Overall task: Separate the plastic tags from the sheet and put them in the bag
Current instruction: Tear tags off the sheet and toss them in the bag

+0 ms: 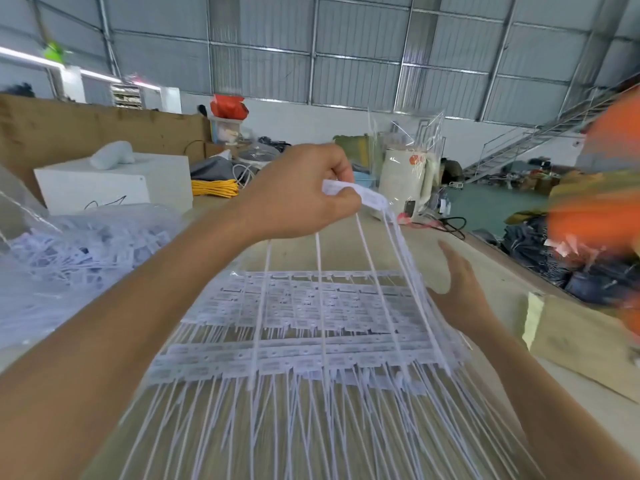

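The left hand (298,192) pinches a bunch of torn-off tags (356,195), lifted above the sheet (294,327) on the table (485,271); their thin tails trail down over it. The right hand (460,289), fingers straight, steadies the sheet's right edge. This looks like the separating step; next, the bunch must swing left into the bag (69,254), across open tabletop. The table's right edge is close.

Corrugated grey metal walls (363,46) rise at twelve o'clock, a metal staircase (519,143) climbs at two, green floor (491,202) below it.
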